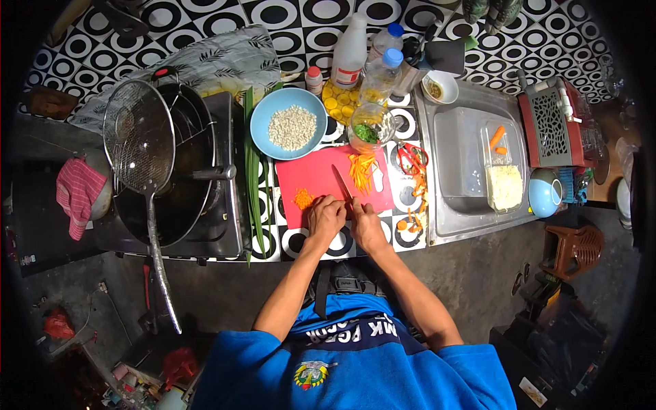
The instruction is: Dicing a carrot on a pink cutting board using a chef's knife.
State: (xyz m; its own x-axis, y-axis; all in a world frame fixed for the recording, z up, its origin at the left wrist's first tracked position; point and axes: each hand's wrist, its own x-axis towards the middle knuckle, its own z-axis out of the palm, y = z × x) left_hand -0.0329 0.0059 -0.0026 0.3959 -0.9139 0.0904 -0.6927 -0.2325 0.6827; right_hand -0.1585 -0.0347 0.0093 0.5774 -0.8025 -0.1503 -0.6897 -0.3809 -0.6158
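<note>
My right hand (370, 228) grips the handle of a kitchen knife (341, 180), its blade pointing away from me across the red cutting board (312, 175). Beside it, my left hand (326, 217) rests on the board's near edge with curled fingers. Whatever lies beneath those fingers is hidden. A small heap of finely diced carrot (303, 198) sits left of my left hand. Farther up the board, to the right of the blade, lies a pile of carrot strips (362, 173).
A blue bowl of pale diced food (292, 128) and a clear cup with chopped greens (366, 133) stand behind the board. Red-handled scissors (411, 158) and carrot peelings (419, 205) lie right, before the steel sink (435, 225). A wok (197, 205) sits left on the stove.
</note>
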